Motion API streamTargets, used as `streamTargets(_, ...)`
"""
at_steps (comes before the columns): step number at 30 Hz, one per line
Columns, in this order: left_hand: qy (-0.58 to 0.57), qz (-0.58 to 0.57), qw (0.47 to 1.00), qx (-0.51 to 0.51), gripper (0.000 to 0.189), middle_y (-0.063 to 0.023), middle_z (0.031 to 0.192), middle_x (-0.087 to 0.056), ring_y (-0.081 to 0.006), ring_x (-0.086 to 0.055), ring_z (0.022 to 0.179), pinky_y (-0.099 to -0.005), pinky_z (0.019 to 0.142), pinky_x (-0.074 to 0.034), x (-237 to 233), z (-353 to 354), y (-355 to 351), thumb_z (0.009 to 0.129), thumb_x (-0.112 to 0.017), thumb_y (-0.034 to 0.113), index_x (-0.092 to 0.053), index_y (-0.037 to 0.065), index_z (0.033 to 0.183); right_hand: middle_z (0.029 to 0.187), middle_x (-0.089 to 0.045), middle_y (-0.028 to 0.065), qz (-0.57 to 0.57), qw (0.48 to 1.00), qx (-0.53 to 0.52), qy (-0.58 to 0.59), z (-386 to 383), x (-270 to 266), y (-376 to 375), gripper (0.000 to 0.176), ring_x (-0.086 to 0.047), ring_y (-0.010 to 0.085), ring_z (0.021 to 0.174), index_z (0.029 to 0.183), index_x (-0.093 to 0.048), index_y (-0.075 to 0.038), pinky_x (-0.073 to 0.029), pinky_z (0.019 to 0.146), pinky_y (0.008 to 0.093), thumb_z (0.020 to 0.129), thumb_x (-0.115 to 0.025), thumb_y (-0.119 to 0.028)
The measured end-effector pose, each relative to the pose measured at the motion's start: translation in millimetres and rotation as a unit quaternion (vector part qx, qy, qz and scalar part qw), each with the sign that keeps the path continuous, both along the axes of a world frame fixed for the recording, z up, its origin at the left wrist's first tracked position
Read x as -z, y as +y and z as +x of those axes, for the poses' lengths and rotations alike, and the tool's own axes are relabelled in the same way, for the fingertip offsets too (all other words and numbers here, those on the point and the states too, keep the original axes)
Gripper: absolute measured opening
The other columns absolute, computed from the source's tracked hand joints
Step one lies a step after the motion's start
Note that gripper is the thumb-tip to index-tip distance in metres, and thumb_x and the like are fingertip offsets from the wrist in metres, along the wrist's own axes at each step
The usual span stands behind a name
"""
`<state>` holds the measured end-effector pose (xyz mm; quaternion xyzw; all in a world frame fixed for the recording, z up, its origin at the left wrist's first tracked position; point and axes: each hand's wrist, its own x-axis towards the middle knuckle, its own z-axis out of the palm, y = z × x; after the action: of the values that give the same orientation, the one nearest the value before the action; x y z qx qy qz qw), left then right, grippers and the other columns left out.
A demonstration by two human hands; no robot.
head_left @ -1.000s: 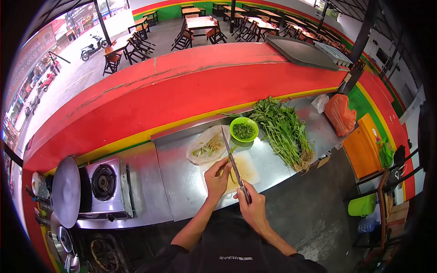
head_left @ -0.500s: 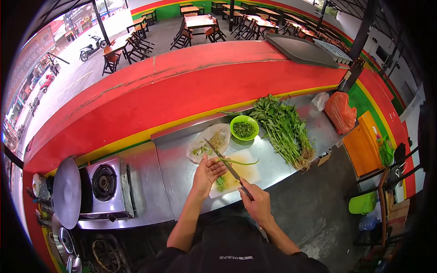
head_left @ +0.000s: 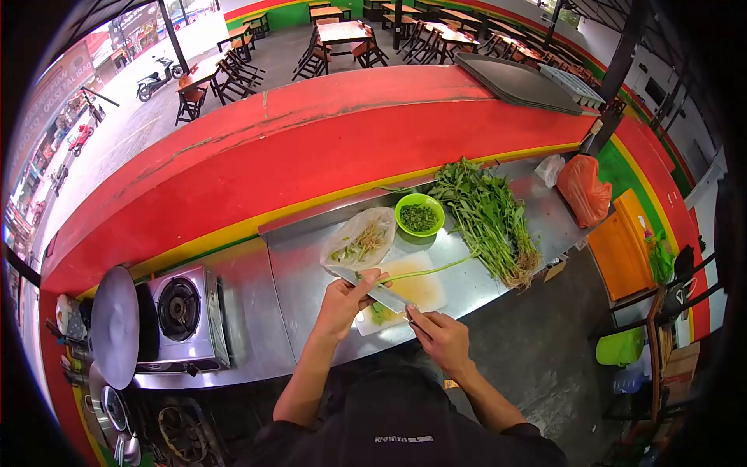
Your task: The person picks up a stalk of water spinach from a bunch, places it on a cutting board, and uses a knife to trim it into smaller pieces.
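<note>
My right hand point(head_left: 440, 336) grips the handle of a long knife point(head_left: 372, 289), whose blade lies nearly flat and points left over the white cutting board point(head_left: 420, 289). My left hand point(head_left: 348, 298) pinches the end of a long green stem point(head_left: 424, 270) that stretches right toward the pile of leafy greens point(head_left: 486, 214). Chopped green bits point(head_left: 379, 313) lie on the board's near edge, under the blade. Beyond the board are a green bowl point(head_left: 419, 215) of chopped greens and a clear plastic bag point(head_left: 358, 243) of trimmings.
The steel counter point(head_left: 303, 300) runs along a red wall ledge point(head_left: 311, 148). A gas stove point(head_left: 180, 311) and a round metal lid point(head_left: 113, 327) sit to the left. An orange plastic bag point(head_left: 583, 191) lies at the right end. Stacked trays point(head_left: 517, 86) rest on the ledge.
The knife blade has swung from pointing away to lying flat and pointing left. My left hand has moved left, drawing one long stem out across the board.
</note>
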<state>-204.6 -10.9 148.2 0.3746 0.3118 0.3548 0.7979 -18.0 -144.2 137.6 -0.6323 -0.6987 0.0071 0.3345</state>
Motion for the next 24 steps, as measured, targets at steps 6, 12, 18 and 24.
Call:
streamTargets(6,0.058,0.026,0.997,-0.04,0.039,-0.0154,0.119,-0.069,-0.0246,-0.067,0.111,-0.0357,0.094,-0.056,14,7,1,0.1,-0.062,0.023,-0.058,-0.005,0.127,0.083,-0.07,0.0,-0.006,0.999,0.01,-0.037,4,2,0,0.043,-0.065,0.0187,0.067,0.124,-0.07,-0.021,-0.052,0.058,0.0312,0.082,-0.076,-0.015)
streamTargets(12,0.081,-0.013,0.997,0.011,0.032,-0.014,0.116,-0.07,-0.0231,-0.068,0.108,-0.0374,0.097,-0.055,20,4,2,0.1,-0.062,0.022,-0.064,-0.002,0.12,0.083,-0.07,0.0003,-0.005,0.999,0.015,-0.041,5,4,-1,0.041,-0.064,0.0185,0.066,0.123,-0.07,-0.02,-0.051,0.057,0.0309,0.082,-0.077,-0.017)
streamTargets(18,0.022,-0.052,0.998,-0.025,0.035,-0.0169,0.118,-0.069,-0.0242,-0.068,0.109,-0.039,0.099,-0.054,25,13,-4,0.1,-0.061,0.02,-0.061,-0.004,0.125,0.079,-0.066,-0.0002,0.01,0.999,0.026,-0.018,0,7,3,0.041,-0.061,0.0175,0.062,0.124,-0.07,-0.02,-0.049,0.054,0.0312,0.084,-0.076,-0.018)
streamTargets(24,0.021,-0.035,0.998,-0.049,0.036,-0.0181,0.119,-0.068,-0.025,-0.068,0.108,-0.0383,0.099,-0.054,24,16,-8,0.1,-0.061,0.018,-0.058,-0.008,0.125,0.075,-0.062,-0.001,0.032,0.998,0.036,-0.027,2,10,6,0.039,-0.058,0.0162,0.058,0.122,-0.071,-0.02,-0.046,0.051,0.0318,0.084,-0.076,-0.018)
